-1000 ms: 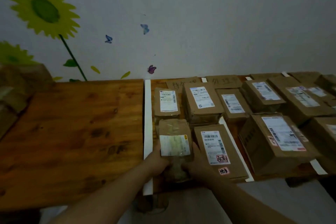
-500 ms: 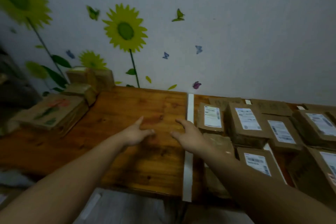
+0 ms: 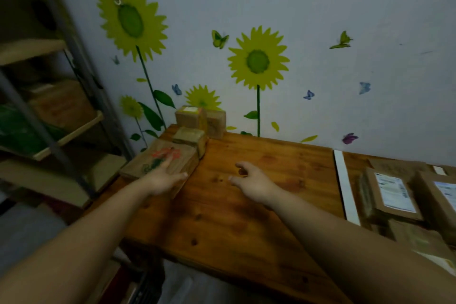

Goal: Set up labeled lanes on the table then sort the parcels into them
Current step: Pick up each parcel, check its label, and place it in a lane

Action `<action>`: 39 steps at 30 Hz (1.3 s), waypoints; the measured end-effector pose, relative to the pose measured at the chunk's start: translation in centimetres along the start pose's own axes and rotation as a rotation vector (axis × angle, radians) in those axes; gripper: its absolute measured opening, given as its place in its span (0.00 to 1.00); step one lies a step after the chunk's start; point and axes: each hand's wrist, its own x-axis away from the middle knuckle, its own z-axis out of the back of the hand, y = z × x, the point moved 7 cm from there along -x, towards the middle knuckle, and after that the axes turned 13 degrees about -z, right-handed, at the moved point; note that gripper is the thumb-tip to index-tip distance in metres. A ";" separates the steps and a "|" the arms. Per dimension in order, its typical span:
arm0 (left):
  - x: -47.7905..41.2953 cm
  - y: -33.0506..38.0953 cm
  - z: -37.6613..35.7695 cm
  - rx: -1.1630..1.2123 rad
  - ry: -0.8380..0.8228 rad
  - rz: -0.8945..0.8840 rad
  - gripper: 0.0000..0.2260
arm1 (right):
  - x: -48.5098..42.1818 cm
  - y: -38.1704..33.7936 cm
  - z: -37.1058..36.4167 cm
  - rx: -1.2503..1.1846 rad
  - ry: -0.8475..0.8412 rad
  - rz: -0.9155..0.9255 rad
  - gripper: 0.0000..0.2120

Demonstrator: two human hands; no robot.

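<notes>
The printed parcel (image 3: 160,160), flat brown card with red and green marks on its top, lies at the left end of the table (image 3: 246,224). Its long axis runs away from the person toward the wall, leaning a little to the right at the far end. A small parcel (image 3: 189,138) sits on that far end, and behind it a squarer box (image 3: 201,118) stands against the wall. The left hand (image 3: 162,180) is the nearer one. It lies over the printed parcel's near right corner with fingers straight and thumb spread to the right, grasping nothing, and whether the palm presses the card or hangs just above it cannot be told. The right hand (image 3: 254,182) is to the right of the printed parcel, apart from it, over bare wood. Its fingers are loosely curled and empty. Well to the right of the printed parcel a white strip (image 3: 345,187) crosses the table front to back, and beyond it lie the labelled parcels (image 3: 392,195) already in lanes. The coming lift probably falls to the left hand first, with the right hand closing in leftward across the parcel's short side.
</notes>
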 end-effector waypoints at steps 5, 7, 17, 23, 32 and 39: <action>-3.0 -3.9 3.1 0.055 0.026 0.022 0.35 | -3.7 -3.4 -3.5 0.002 -0.034 0.003 0.28; -4.5 -5.3 3.7 0.073 0.019 0.028 0.33 | -5.5 -4.6 -4.8 0.010 -0.048 0.000 0.28; -15.7 -12.3 7.4 0.116 -0.023 0.084 0.28 | -17.5 -8.8 -12.0 -0.115 -0.198 -0.059 0.24; -19.2 -19.4 9.0 -0.013 -0.035 0.213 0.36 | -21.2 -8.8 -17.6 -0.040 -0.279 -0.117 0.27; -17.7 -20.2 6.1 -0.017 -0.321 0.213 0.28 | -19.1 -4.4 -17.5 -0.300 -0.103 -0.396 0.11; -16.9 -13.7 1.9 0.477 -0.306 0.119 0.32 | -12.9 -0.5 -10.6 -0.639 0.277 -0.528 0.26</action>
